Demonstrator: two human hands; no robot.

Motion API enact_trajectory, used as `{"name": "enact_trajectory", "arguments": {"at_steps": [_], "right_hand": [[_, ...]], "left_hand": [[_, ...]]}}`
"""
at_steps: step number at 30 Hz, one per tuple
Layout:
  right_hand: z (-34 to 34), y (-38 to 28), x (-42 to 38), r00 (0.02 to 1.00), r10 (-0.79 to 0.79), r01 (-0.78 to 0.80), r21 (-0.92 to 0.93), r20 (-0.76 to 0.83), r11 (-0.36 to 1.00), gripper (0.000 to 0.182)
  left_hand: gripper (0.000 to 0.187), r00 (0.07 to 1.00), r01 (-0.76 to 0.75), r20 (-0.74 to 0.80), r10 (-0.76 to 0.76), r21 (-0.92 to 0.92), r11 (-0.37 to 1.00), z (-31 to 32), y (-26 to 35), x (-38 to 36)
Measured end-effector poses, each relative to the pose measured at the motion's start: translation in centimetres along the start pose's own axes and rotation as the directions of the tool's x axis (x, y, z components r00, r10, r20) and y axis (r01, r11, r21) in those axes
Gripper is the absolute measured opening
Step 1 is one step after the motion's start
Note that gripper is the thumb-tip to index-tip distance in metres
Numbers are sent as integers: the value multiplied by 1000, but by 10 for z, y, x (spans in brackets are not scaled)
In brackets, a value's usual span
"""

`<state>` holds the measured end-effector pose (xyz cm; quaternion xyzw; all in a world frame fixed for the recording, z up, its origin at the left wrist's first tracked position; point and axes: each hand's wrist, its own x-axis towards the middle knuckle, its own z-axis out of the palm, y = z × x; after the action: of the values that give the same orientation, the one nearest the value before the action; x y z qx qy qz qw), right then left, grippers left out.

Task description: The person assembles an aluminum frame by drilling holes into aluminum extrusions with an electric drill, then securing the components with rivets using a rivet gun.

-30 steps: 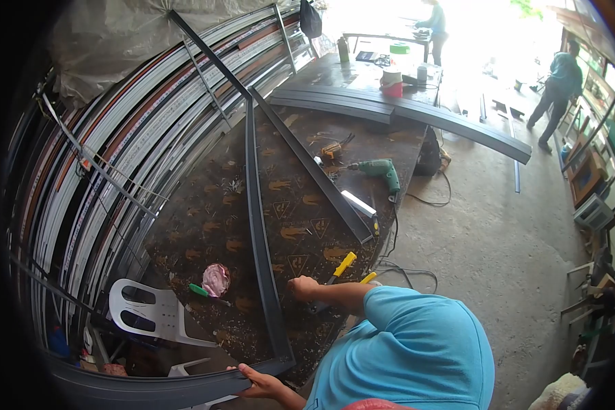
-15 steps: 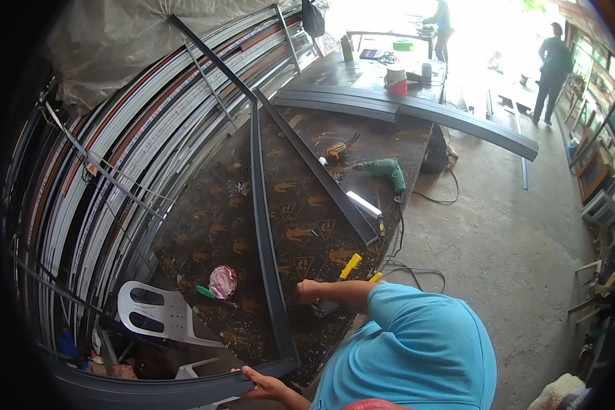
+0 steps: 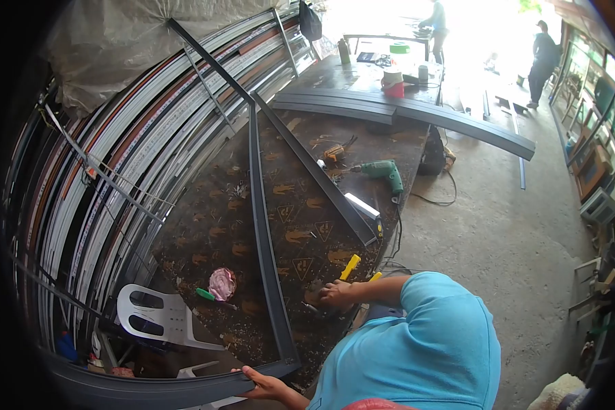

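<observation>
My left hand (image 3: 261, 384) is closed around a dark grey metal profile (image 3: 150, 388) at the bottom, its thumb on top, near the corner joint with a long upright profile (image 3: 263, 225). My right hand (image 3: 336, 296) is low over the worktable, fingers curled down around something dark; what they hold is hidden and blurred. Beside it lies a yellow-handled tool (image 3: 350, 267). Another dark profile (image 3: 314, 167) lies slanted across the table, with a green power drill (image 3: 384, 174) to its right. Left of the upright profile are a crumpled pink bundle (image 3: 222, 283) and a green-handled tool (image 3: 205, 294).
Racks of long profiles (image 3: 130, 157) line the left side. A white plastic chair (image 3: 154, 314) stands against the table. Stacked grey profiles (image 3: 403, 109) overhang the table's far right edge. A cable (image 3: 451, 188) runs over the floor. Two people (image 3: 543, 61) are in the background.
My right hand has moved a little right, away from the upright profile, and its fingers now reach down at the table. My left hand keeps its place on the frame.
</observation>
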<state>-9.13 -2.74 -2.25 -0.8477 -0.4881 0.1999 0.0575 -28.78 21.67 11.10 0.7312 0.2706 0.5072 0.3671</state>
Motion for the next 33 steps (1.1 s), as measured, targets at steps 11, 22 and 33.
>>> {"name": "enact_trajectory", "arguments": {"at_steps": [11, 22, 33], "right_hand": [[-26, -14, -7, 998, 47, -41, 120, -48, 992, 77], [-78, -84, -39, 972, 108, -49, 270, -211, 962, 53], [-109, -36, -95, 916, 392, -396, 349, 85, 850, 60]], "left_hand": [[54, 1000, 2, -24, -2, -16, 1000, 4, -2, 0], [47, 999, -4, -44, 2, -45, 999, 4, 3, -2], [51, 998, -49, -39, 45, -117, 992, 5, -10, 0]]}}
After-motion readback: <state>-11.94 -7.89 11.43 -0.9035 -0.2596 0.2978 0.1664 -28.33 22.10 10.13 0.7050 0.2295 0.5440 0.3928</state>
